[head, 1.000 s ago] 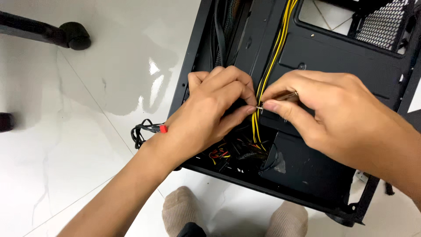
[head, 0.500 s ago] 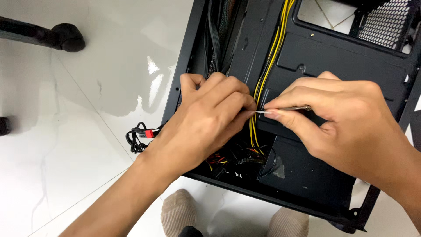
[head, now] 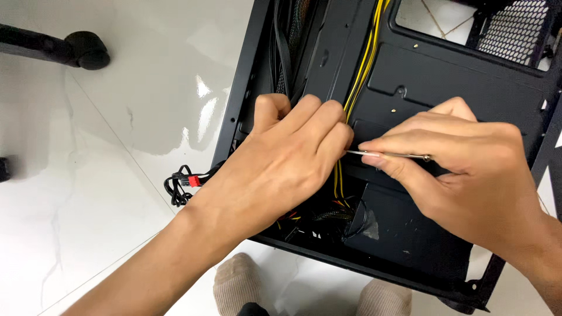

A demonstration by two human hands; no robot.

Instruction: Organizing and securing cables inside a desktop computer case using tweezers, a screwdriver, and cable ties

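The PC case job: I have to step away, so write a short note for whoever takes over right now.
Left hand: curled over the yellow cables, fingertips pinching at them against the case.
Right hand: holds a thin metal tool, tip pointing at the left fingertips.
Case lies open on the white floor; a black cable bundle with a red plug sticks out at its left edge.
Done: cables routed along the panel.
Left: whatever is being fastened at the pinch point; hidden by the fingers.

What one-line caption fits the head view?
Both hands, left and right, work a thin metal tool at yellow cables inside a black computer case.
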